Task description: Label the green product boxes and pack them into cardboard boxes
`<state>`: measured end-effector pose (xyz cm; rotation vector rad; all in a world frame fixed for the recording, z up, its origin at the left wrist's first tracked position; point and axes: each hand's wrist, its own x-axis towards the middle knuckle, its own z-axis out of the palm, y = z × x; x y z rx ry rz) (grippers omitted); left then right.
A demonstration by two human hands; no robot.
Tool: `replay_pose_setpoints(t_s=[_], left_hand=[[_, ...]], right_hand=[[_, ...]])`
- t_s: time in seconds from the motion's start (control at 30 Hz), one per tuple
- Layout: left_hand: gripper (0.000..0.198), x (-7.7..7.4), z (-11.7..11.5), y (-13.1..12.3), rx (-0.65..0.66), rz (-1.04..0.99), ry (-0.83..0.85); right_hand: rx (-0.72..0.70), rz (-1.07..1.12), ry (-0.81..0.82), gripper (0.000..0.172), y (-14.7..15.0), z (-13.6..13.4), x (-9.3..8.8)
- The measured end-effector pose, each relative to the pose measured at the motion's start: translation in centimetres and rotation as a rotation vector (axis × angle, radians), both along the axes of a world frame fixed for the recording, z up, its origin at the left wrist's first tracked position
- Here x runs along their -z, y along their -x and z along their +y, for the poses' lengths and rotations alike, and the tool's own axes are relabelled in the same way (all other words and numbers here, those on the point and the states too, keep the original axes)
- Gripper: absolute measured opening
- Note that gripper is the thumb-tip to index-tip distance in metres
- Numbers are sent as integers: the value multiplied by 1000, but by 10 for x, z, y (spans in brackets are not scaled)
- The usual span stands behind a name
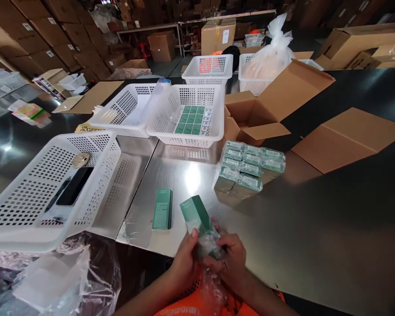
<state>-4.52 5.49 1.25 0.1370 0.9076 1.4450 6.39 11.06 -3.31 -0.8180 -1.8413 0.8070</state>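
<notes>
- At the near edge of a steel table (283, 228), a person's left hand (186, 259) and right hand (228, 259) both grip one small green carton (195, 214) with crinkled clear wrap (208, 245) around its lower end; the carton tilts up and away from the hands.
- Just left of that carton, a second green carton (162, 209) lies flat on the steel, untouched; its print is too small to read.
- Beyond the held carton, a shrink-wrapped block of green cartons (248, 169) stands on the table.
- Behind the block, an open cardboard box (250, 118) sits with its flaps spread.
- Left of the cardboard box, a white perforated basket (217, 127) holds rows of green cartons packed flat, labels unreadable.
- Far left of the held carton, a large white basket (26, 193) tilts on its side, holding a dark phone-like slab (74, 186) and a pale round object (81, 159).
- Orange cloth (191, 307) with partial white lettering, not legible, shows beneath the wrists.
</notes>
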Motion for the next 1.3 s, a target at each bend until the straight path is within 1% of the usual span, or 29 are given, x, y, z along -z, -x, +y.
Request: replay_pose_setpoints(t_s=[0.07, 0.13, 0.2, 0.23, 0.3, 0.37, 0.43, 0.47, 0.5, 0.53, 0.6, 0.63, 0.67, 0.7, 0.73, 0.8, 0.83, 0.87, 0.9, 0.93, 0.97, 1.03, 1.07, 1.1, 1.17, 1.23, 1.3], left_hand=[[50, -4, 1, 1, -69, -4, 53], [43, -4, -1, -1, -61, 24, 116], [44, 1, -4, -4, -49, 7, 178], [46, 4, -5, -4, -69, -23, 202], [48, 12, -6, -3, -137, -112, 241], [49, 19, -6, 0, -205, -193, 298], [51, 21, -9, 4, -231, -189, 364], [52, 21, -11, 7, -229, -147, 361], [53, 20, -14, 9, -204, -77, 323], [53, 18, -19, 12, -144, 18, 258], [50, 12, -28, 22, 55, 260, 125], [45, 9, -32, 28, 154, 419, 87], [39, 7, -36, 35, 222, 603, 79], [33, 4, -38, 44, 237, 810, 89], [29, 3, -39, 54, 187, 1034, 111], [24, 1, -38, 74, 6, 1483, 162], [27, 2, -36, 83, -66, 1673, 190], [35, 2, -33, 92, -83, 1827, 208], [45, 4, -31, 100, -35, 1940, 209], [55, 6, -30, 106, 62, 2012, 195], [62, 8, -30, 112, 175, 2051, 165], [63, 13, -31, 120, 352, 2072, 83], [61, 16, -33, 123, 398, 2077, 56], [59, 19, -34, 126, 418, 2081, 41], [55, 24, -35, 132, 412, 2086, 16], [55, 26, -34, 136, 396, 2088, -6], [57, 26, -32, 136, 389, 2089, -19]], right_hand=[[-42, -18, -97, 48, 4, 4, -5], [-62, -85, -225, 50, 6, 11, -11], [-49, -165, -332, 50, 9, 17, -16], [-36, -199, -365, 50, 10, 18, -17], [-59, -264, -377, 50, 14, 18, -15], [-156, -350, -357, 47, 17, 14, -10], [-251, -415, -303, 46, 20, 10, -5], [-269, -428, -262, 45, 21, 9, -4], [-265, -442, -210, 45, 22, 9, -2], [-256, -449, -156, 42, 22, 11, -2], [-262, -442, -57, 33, 21, 16, -4], [-273, -434, -25, 27, 20, 18, -6], [-303, -414, -20, 23, 18, 19, -9], [-347, -378, -37, 20, 16, 19, -13], [-396, -326, -58, 17, 14, 19, -17], [-490, -197, -71, 16, 9, 18, -24], [-496, -139, -49, 17, 7, 19, -27], [-461, -108, -16, 18, 6, 22, -29], [-398, -123, 16, 15, 5, 26, -30], [-340, -180, 26, 11, 5, 32, -31], [-294, -277, 20, 17, 6, 40, -31], [-276, -550, -17, 44, 11, 54, -30], [-293, -691, -31, 55, 15, 59, -30], [-299, -808, -33, 60, 19, 62, -30], [-307, -936, -21, 57, 29, 60, -29], [-327, -959, -3, 50, 41, 48, -28], [-354, -949, 24, 48, 53, 32, -28]])
